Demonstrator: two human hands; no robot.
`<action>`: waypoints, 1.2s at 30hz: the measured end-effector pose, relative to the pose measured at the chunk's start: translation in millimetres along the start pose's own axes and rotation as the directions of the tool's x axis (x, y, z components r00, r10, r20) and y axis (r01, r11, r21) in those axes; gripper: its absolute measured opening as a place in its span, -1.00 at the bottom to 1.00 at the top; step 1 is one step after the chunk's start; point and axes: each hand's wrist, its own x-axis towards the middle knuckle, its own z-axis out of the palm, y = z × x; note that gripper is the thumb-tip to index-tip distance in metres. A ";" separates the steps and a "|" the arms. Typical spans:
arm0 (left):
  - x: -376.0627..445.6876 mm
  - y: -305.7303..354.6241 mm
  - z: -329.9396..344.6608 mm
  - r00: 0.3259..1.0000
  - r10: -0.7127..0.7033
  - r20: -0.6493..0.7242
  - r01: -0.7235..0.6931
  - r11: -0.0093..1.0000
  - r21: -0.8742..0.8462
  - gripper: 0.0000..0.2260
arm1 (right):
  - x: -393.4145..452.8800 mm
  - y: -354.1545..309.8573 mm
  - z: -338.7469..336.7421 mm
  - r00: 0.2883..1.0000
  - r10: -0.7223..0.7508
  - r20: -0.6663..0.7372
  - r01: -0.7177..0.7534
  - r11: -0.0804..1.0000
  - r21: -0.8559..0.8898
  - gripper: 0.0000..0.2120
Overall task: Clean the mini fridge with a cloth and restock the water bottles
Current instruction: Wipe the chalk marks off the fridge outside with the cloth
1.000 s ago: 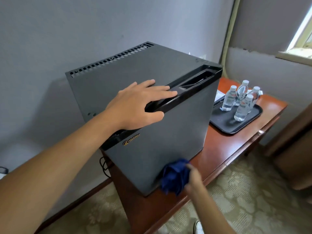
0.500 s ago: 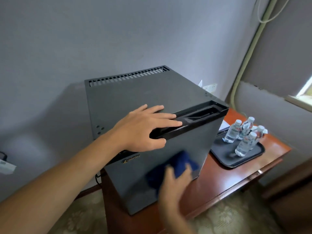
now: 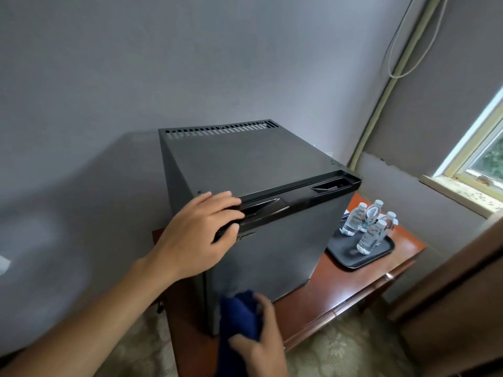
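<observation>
- Fridge: a dark grey mini fridge stood on a reddish-brown wooden table, close against a grey wall. Its door was shut, and a row of vent slots ran along the rear edge of its top.
- Left hand lay on the fridge's upper front corner, fingers curled into the black recessed handle strip that ran across the top of the door, thumb pressed against the door face below it. The hand gripped that strip.
- Right hand sat low in the view, in front of the bottom left part of the door, clenched around a bunched dark blue cloth. The cloth met the lower door near its bottom edge, though motion blur made the exact contact hard to judge.
- Water bottles: four small clear bottles with white caps stood upright, clustered together on a black tray. The tray rested on the table to the right of the fridge, just beside its side wall.
- A window with a pale frame showed at the right edge, with a pipe running up the wall corner beside it.
- Patterned carpet covered the floor below the table.
</observation>
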 end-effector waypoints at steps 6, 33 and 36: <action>-36.6 -6.5 6.3 0.991 -0.136 -0.017 0.136 0.990 -0.023 -0.46 | -5.5 -110.5 -36.9 0.960 -0.253 -0.118 0.220 0.946 -0.238 -0.21; -38.5 65.4 10.1 0.831 -0.548 -0.099 0.550 0.835 -0.007 -0.42 | 98.7 -263.3 -112.7 0.770 -0.146 0.622 0.607 -0.135 -0.783 -0.68; -33.1 53.9 4.3 0.878 -0.453 -0.152 0.472 0.872 0.129 -0.45 | 101.5 -246.1 -110.4 0.726 -0.211 0.655 0.604 -0.262 -0.753 -0.52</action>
